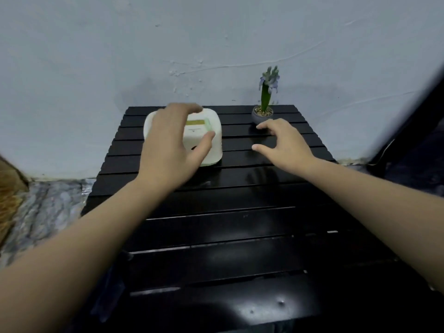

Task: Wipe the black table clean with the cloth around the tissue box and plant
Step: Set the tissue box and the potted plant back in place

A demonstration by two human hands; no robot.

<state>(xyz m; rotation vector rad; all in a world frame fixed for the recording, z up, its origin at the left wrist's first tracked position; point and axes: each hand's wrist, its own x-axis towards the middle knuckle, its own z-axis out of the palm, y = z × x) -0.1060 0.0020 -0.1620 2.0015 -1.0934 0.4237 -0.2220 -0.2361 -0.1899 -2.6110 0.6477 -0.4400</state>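
Two open grips: left hand [168, 145] spread over tissue box [211, 140]; right hand [284, 143] empty beside plant [264, 109].

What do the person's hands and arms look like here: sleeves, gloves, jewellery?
Both the left hand and the right hand are bare: no gloves, rings, watch or bands visible. Both forearms are uncovered right down to the picture's edge, so no sleeve shows. Slight motion blur softens the fingertips.

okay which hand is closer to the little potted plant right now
The right hand. Its fingertips reach just short of the potted plant, in front of the pot, apparently not touching. The left hand is off to the plant's left, spread over the tissue box.
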